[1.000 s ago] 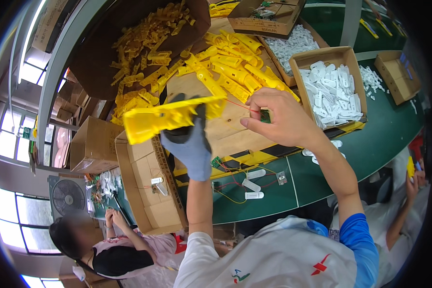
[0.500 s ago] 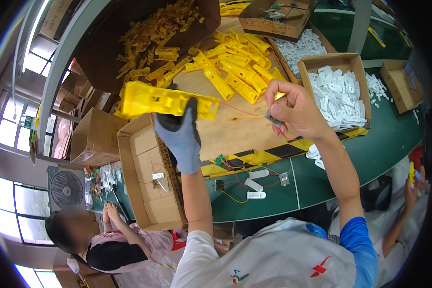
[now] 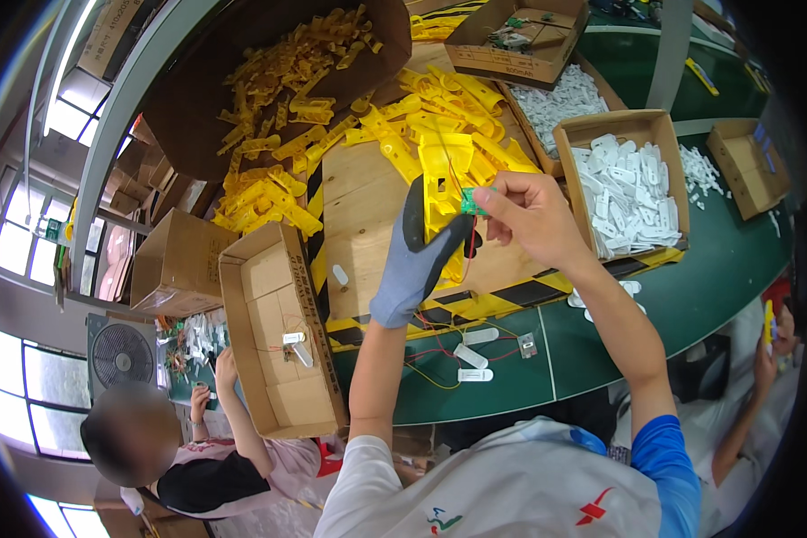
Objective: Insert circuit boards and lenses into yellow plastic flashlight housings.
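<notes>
My left hand point(image 3: 402, 273), in a grey glove with black palm and fingers, is closed around a long yellow plastic shell point(image 3: 444, 161). The shell stands nearly upright, its hollow side with a rectangular cut-out facing me. My bare right hand point(image 3: 540, 215) pinches a small green circuit board point(image 3: 468, 200) between thumb and index finger, at the shell's right edge. A red wire point(image 3: 472, 255) hangs from the board past the gloved fingers. Whether the board touches the shell, I cannot tell. The shell's lower part is mostly hidden by the glove.
Yellow shells point(image 3: 390, 148) pile up on the wooden board point(image 3: 350, 233). White covers fill a carton point(image 3: 614, 121) at the right. An open carton point(image 3: 282, 417) stands at the left. Wired white pieces point(image 3: 473, 356) lie on the green bench point(image 3: 439, 403). Other people sit at both sides.
The shell has swung from lying sideways at the left to nearly upright, further right. My right hand has moved left and up to it; the green board now shows in its pinch.
</notes>
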`<control>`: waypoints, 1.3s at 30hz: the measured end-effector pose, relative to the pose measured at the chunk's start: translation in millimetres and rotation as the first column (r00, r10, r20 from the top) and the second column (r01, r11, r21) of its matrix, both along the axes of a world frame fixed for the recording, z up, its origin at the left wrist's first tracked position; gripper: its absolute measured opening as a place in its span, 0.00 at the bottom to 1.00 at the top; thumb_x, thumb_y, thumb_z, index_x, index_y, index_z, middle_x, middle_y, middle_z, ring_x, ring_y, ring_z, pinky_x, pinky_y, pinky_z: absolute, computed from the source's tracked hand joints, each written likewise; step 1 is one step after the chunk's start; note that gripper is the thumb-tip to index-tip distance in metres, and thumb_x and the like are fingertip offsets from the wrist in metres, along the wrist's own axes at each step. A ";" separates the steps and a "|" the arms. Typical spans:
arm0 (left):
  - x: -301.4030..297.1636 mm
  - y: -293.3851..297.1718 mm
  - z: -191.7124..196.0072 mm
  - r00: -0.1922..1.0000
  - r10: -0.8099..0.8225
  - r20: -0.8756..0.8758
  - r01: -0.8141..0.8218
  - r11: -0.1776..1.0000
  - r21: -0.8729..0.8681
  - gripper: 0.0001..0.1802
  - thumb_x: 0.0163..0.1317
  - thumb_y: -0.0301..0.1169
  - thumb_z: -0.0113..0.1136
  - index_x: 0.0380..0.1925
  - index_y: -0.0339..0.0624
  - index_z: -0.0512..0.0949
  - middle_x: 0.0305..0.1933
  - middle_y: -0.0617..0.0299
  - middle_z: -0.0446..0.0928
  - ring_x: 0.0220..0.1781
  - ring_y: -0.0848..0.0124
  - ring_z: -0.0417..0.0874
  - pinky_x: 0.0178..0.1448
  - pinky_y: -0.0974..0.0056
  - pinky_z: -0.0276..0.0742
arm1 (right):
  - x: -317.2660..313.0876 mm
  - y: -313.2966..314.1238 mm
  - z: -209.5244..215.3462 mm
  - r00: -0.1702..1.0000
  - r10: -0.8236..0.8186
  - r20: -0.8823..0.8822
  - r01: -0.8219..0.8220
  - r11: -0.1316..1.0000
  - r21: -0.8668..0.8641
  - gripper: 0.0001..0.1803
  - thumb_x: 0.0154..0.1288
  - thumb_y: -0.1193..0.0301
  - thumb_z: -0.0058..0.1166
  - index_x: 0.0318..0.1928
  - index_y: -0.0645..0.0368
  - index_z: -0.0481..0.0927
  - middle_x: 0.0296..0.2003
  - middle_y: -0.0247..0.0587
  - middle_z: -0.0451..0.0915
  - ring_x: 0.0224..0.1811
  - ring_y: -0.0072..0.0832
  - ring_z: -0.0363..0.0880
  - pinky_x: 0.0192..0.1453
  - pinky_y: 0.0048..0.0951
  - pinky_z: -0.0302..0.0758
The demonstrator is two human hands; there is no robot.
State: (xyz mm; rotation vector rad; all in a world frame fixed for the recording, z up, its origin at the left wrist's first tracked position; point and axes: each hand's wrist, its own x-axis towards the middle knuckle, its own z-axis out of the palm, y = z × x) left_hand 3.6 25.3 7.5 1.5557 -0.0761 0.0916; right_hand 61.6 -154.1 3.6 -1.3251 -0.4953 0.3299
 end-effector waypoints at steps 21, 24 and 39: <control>-2.9 -4.1 1.9 0.992 -0.116 -0.049 0.084 0.902 -0.424 0.19 0.65 0.31 0.60 0.54 0.41 0.69 0.35 0.60 0.78 0.30 0.72 0.81 0.33 0.69 0.78 | 7.0 -13.3 7.6 0.999 0.020 0.035 -0.021 1.000 0.022 0.09 0.61 0.72 0.66 0.37 0.66 0.84 0.29 0.34 0.83 0.31 0.15 0.80 0.38 0.18 0.76; -5.1 -5.0 1.2 0.989 -0.149 0.002 0.144 0.956 -0.256 0.22 0.63 0.32 0.62 0.55 0.41 0.68 0.38 0.61 0.77 0.31 0.73 0.80 0.35 0.69 0.77 | 4.0 -10.3 8.5 0.994 -0.029 0.108 0.023 0.998 0.057 0.08 0.61 0.73 0.66 0.37 0.65 0.84 0.29 0.33 0.83 0.32 0.15 0.79 0.39 0.17 0.75; -10.2 -9.7 9.1 0.986 -0.164 -0.041 0.153 0.969 -0.195 0.22 0.63 0.31 0.63 0.55 0.40 0.69 0.37 0.62 0.77 0.32 0.75 0.79 0.36 0.70 0.76 | 3.0 -0.9 -0.1 0.979 -0.095 0.180 0.075 0.991 0.114 0.08 0.59 0.74 0.68 0.37 0.65 0.86 0.30 0.33 0.84 0.31 0.13 0.77 0.38 0.16 0.74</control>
